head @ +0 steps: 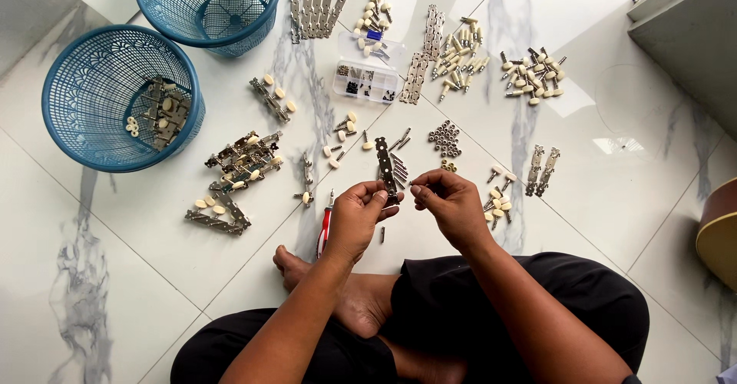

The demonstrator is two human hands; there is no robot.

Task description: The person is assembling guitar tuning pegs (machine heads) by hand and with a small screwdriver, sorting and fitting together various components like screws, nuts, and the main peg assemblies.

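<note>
I sit cross-legged on a white marble floor. My left hand (357, 215) grips a narrow metal tuner plate (385, 168) that stands upright above its fingers. My right hand (449, 204) is closed beside it, fingertips pinched near the plate's lower end; a small part between them is too small to make out. A red-handled screwdriver (325, 230) lies on the floor under my left wrist. Loose cream-knobbed tuner pegs (499, 196) lie just right of my right hand.
Two blue mesh baskets stand at the upper left: one (92, 135) holds assembled tuners, the other (165, 12) looks bare. A pile of assembled tuner plates (238, 169), a clear parts box (367, 81), metal strips (315, 12), peg piles (533, 77) and washers (444, 137) cover the floor. A guitar body (718, 234) shows at the right edge.
</note>
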